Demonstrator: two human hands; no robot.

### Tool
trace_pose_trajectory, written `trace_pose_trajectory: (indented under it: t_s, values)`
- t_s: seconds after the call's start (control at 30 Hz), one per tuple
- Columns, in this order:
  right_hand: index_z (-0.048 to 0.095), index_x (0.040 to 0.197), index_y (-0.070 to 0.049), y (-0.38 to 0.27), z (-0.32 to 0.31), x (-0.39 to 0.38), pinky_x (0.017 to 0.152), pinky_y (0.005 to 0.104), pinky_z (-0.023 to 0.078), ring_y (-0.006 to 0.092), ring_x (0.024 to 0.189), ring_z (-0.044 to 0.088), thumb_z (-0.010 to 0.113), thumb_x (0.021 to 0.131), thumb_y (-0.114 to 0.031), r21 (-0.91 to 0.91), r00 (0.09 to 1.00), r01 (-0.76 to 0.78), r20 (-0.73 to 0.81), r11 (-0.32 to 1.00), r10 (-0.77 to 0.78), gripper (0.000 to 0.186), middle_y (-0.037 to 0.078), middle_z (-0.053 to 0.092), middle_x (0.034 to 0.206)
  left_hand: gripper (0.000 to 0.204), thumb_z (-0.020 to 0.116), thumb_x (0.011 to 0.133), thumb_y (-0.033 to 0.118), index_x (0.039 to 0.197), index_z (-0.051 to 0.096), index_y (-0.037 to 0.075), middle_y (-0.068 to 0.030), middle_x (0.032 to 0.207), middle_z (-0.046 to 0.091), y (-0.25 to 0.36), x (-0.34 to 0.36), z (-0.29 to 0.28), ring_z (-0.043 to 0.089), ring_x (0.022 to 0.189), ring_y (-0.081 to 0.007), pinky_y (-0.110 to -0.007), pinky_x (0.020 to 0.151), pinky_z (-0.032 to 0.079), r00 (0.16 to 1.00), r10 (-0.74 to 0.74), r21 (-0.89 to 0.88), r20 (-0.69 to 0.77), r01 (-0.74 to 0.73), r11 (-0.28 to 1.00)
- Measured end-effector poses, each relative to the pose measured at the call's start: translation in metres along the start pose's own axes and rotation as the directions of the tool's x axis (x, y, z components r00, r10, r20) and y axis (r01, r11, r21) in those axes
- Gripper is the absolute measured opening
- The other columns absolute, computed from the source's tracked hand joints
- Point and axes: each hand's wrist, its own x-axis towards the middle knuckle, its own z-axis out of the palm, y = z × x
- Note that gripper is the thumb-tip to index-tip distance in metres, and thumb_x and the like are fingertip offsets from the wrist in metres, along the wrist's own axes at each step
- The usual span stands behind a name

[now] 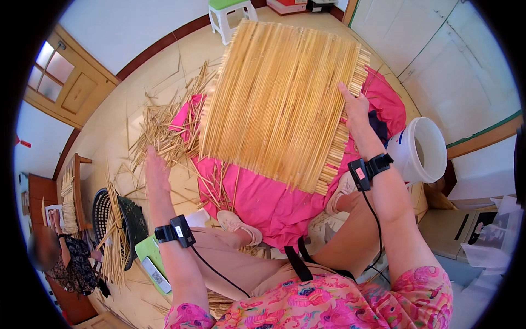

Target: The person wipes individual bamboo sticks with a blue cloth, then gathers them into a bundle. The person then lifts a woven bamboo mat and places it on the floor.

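A large mat of yellow straw stalks [279, 104], laid side by side, is tilted up in front of me. My right hand [356, 107] grips its right edge, where stalk ends stick out unevenly. My left hand [158, 171] is apart from the mat, to its lower left, with fingers stretched out and nothing in them; it is slightly blurred. Below the mat a bright pink cloth [263, 203] spreads over the floor between my feet. Loose straw stalks [164, 129] lie heaped left of the mat, partly on the cloth.
A white bucket [419, 151] stands right of my right forearm. At left are a dark basket [131, 225] with long stalks and a green stool [150, 257] bearing a phone. Another person [74, 263] sits farther left. A green-topped white stool [227, 19] stands behind the mat.
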Motion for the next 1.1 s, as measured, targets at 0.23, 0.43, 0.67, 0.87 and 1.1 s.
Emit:
trace_pose_trajectory:
  t_s: [0.23,0.43,0.67,0.87,1.1]
  values:
    - [0.060,0.102,0.002,0.004,0.001,0.002,0.066,0.0308,0.050,0.0159,0.078,0.060,0.072,0.076,-0.018,0.110,0.992,-0.060,-0.108,0.992,0.072,0.034,0.009,0.064,0.095,0.066,0.059,0.082,0.047,0.132,0.035,0.011,-0.0117,0.136,0.036,-0.096,-0.073,0.083,0.037,0.121,-0.0263,-0.041,0.099,0.033,0.785,-0.387,-0.027,0.484,0.456,0.890]
    - [0.054,0.106,0.001,0.054,-0.006,-0.040,0.066,0.0366,0.053,0.0231,0.081,0.061,0.071,0.077,-0.022,0.088,0.953,-0.234,-0.179,0.968,0.246,0.041,0.011,0.060,0.101,0.050,0.060,0.085,0.023,0.128,0.038,0.007,-0.0117,0.124,0.049,-0.165,-0.109,0.105,0.048,0.113,-0.0252,-0.041,0.096,0.040,0.742,-0.089,-0.517,0.664,0.542,0.663]
    - [0.053,0.105,0.005,0.209,-0.053,-0.127,0.061,0.0381,0.052,0.0256,0.079,0.061,0.072,0.076,-0.024,0.020,0.801,-0.407,-0.473,0.913,0.368,0.045,0.014,0.061,0.097,0.040,0.061,0.083,0.009,0.120,0.046,0.005,-0.0112,0.115,0.055,-0.264,-0.079,0.055,0.054,0.103,-0.0274,-0.044,0.088,0.046,0.813,-0.323,-0.348,0.485,0.518,0.781]
    - [0.045,0.117,0.005,0.260,-0.078,-0.160,0.075,0.0374,0.047,0.0298,0.095,0.054,0.071,0.073,-0.037,-0.592,0.770,-0.629,-0.566,0.504,0.296,0.066,0.019,0.054,0.111,0.037,0.060,0.083,0.009,0.118,0.048,0.007,-0.0097,0.110,0.057,-0.308,-0.086,0.020,0.055,0.099,-0.0272,-0.045,0.084,0.047,0.815,-0.413,-0.287,0.407,0.544,0.789]
    - [0.029,0.138,-0.016,0.288,-0.069,-0.176,0.098,0.0501,0.033,0.0407,0.127,0.027,0.067,0.070,-0.047,-0.950,0.941,0.282,0.302,0.136,0.153,0.083,0.023,0.027,0.139,0.039,0.063,0.082,0.013,0.118,0.048,0.006,-0.0085,0.109,0.057,-0.320,-0.086,0.017,0.056,0.095,-0.0260,-0.044,0.081,0.048,0.812,-0.497,-0.225,0.306,0.569,0.791]
